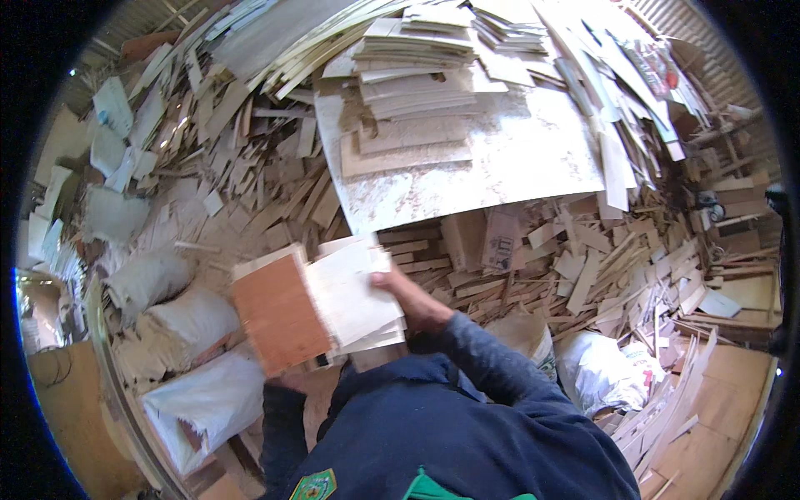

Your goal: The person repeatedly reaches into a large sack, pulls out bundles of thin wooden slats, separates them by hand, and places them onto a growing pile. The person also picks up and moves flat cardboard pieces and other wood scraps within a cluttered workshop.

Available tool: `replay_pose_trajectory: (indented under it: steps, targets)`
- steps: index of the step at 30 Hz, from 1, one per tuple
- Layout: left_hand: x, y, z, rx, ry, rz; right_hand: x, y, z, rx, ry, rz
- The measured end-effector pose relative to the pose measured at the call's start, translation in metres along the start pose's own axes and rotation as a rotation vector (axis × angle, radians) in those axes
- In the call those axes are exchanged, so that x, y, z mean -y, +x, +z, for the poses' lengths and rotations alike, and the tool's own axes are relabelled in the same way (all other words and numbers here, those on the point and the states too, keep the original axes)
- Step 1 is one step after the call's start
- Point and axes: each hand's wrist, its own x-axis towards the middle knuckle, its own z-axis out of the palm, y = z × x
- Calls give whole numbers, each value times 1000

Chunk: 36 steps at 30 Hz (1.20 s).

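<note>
In front of my body is a stack of thin plywood pieces. Its right part is a pale, whitish bundle [354,287] with uneven edges. My right hand [417,302] grips that bundle by its right edge, thumb on top and the other fingers hidden beneath. Against its left side lies a reddish-brown plywood piece [282,312], with more pale edges showing behind it. My left sleeve [283,425] runs up under the reddish-brown piece, which hides my left hand; its fingers do not show.
Ahead stands a large white board table [517,167] bearing a stack of plywood sheets [417,83]. Wood offcuts [583,258] pile up beneath it and to the right. White sacks [192,321] lie at left, another white sack [596,371] at right. Long strips [596,67] lean at the far right.
</note>
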Motion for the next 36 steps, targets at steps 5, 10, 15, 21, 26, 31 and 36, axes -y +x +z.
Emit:
replay_pose_trajectory:
  steps: [5, 10, 15, 21, 26, 31, 36]
  targets:
    - [-20, -5, -39, -71, -243, 16, -17, 69, 50, 131, -113, 88]
    - [-29, 11, -87, -41, -436, 32, -35, 136, 97, 200, -111, 251]
    - [-82, 75, -152, 60, -561, 60, -50, 235, 159, 82, -308, 270]
    - [-164, 122, -258, 106, -654, 98, -72, 358, 249, 74, -248, 266]
    - [-259, 165, -327, -19, -419, 217, -84, 478, 316, 118, -200, 258]
    - [-348, 244, -396, -95, -478, 197, -93, 632, 359, 223, -133, 229]
    - [-451, 337, -471, -229, -568, 150, -97, 810, 408, 131, -266, 221]
